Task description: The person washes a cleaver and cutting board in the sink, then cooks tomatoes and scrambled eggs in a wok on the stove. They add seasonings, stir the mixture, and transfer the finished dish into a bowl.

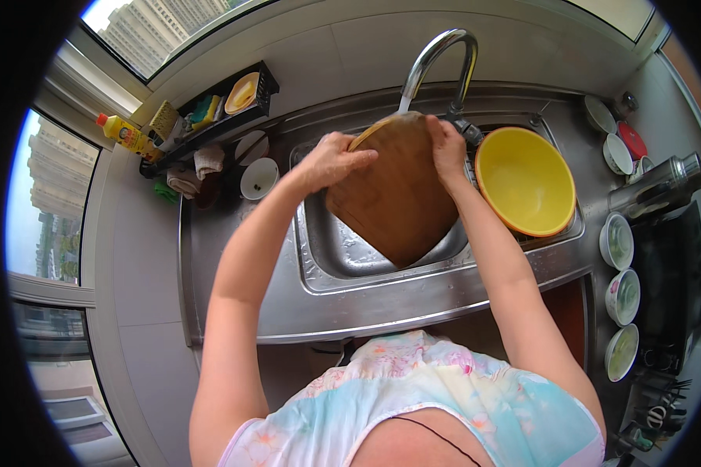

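A wooden cutting board (400, 192) is held tilted over the stainless steel sink basin (350, 257). My left hand (339, 160) grips its left edge, thumb lying across the face. On the opposite edge, my right hand (446, 146) clasps the board near its top corner. Water runs from the chrome faucet (438, 49) and meets the board's upper edge. The board's far side and most of my fingers behind it are hidden. Right of my right hand, a yellow bowl (526, 181) with an orange rim rests over the second basin.
Left of the sink are a white bowl (260, 178) and a wall rack (210, 125) with sponges and a yellow bottle (128, 137). Covered bowls (622, 296), a steel flask (657, 184) and a black appliance (669, 280) line the right side. The steel counter edge (374, 327) runs before me.
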`<act>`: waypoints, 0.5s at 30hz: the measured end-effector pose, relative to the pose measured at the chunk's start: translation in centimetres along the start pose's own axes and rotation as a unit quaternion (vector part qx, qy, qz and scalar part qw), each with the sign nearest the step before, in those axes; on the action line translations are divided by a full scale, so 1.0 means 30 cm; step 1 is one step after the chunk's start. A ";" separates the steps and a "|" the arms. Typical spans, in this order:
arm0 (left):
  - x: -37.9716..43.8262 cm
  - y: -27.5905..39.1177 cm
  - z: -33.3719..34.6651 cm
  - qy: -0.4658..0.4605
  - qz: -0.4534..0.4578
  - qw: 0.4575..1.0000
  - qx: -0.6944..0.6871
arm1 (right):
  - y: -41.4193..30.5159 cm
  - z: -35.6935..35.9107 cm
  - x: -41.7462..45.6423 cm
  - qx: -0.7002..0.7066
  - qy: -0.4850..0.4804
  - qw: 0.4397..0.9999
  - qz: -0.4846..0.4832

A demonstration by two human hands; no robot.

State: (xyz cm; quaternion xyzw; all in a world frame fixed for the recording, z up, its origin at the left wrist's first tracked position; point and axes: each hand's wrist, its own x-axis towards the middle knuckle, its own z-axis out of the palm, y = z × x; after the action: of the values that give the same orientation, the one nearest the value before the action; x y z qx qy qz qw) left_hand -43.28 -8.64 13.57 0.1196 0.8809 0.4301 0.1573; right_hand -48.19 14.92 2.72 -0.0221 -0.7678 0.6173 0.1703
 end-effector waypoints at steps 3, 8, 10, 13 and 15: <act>-0.092 -0.031 0.070 0.144 -0.049 0.987 -0.049 | -0.016 0.170 0.008 -0.095 0.068 0.975 -0.191; -0.187 -0.137 0.147 0.315 -0.043 0.886 -0.337 | -0.160 0.358 -0.407 -0.072 -0.173 0.948 -0.257; -0.239 -0.188 0.152 0.344 -0.044 0.850 -0.395 | -0.196 0.298 -0.498 -0.092 -0.273 0.927 -0.239; -0.308 -0.231 0.139 0.356 -0.032 0.833 -0.422 | -0.021 0.208 -0.489 -0.171 -0.253 0.926 -0.220; -0.339 -0.232 0.130 0.359 -0.013 0.832 -0.423 | 0.272 0.188 -0.421 -0.202 -0.159 0.961 -0.106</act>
State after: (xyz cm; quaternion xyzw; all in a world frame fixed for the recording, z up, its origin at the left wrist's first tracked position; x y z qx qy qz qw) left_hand -32.96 -13.53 7.54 -0.1335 0.6085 0.7715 -0.1294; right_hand -39.36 8.45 -9.04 0.1235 -0.8917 0.4231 0.1024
